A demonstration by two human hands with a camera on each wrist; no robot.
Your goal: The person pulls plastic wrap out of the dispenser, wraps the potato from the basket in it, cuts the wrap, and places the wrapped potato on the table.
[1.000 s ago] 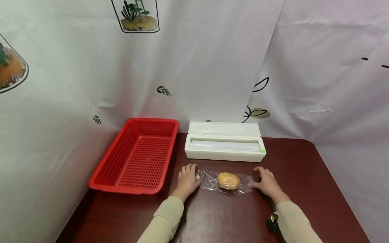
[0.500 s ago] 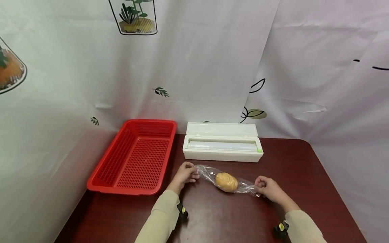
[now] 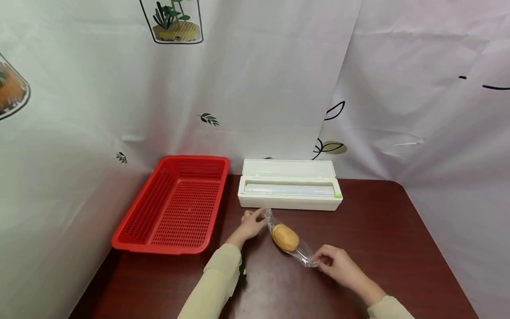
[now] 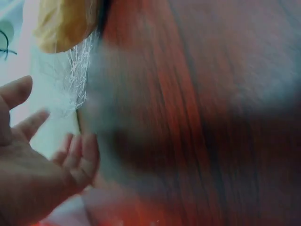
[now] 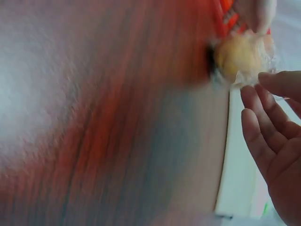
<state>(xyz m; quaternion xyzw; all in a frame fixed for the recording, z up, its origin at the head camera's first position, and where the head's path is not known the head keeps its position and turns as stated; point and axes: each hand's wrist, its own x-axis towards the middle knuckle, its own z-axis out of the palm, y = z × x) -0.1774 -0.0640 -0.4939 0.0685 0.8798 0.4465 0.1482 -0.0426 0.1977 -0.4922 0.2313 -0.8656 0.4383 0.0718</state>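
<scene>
An oval, golden bread roll (image 3: 285, 238) lies in clear cling film (image 3: 303, 254) whose two ends are gathered into twists. The wrapped roll slants from back left to front right. My right hand (image 3: 338, 266) pinches the near right end between thumb and fingers; in the right wrist view, that hand (image 5: 282, 136) shows its fingertips at the film's edge. By the far left end is my left hand (image 3: 252, 225), its thumb and forefinger spread apart. In the left wrist view, the left hand (image 4: 42, 160) has loose fingers with a gap between them and the film.
A red slotted plastic basket (image 3: 217, 217) stands to the left on the dark wooden table (image 3: 382, 230). Behind the roll is a white cling film box (image 3: 291, 203), lid up, with a film roll (image 3: 288, 189) inside. Printed cloth hangs behind.
The wrapped roll has turned from lying crosswise to slanting, its right end coming nearer and left. My right hand took hold of that end. My left hand's thumb and forefinger have spread.
</scene>
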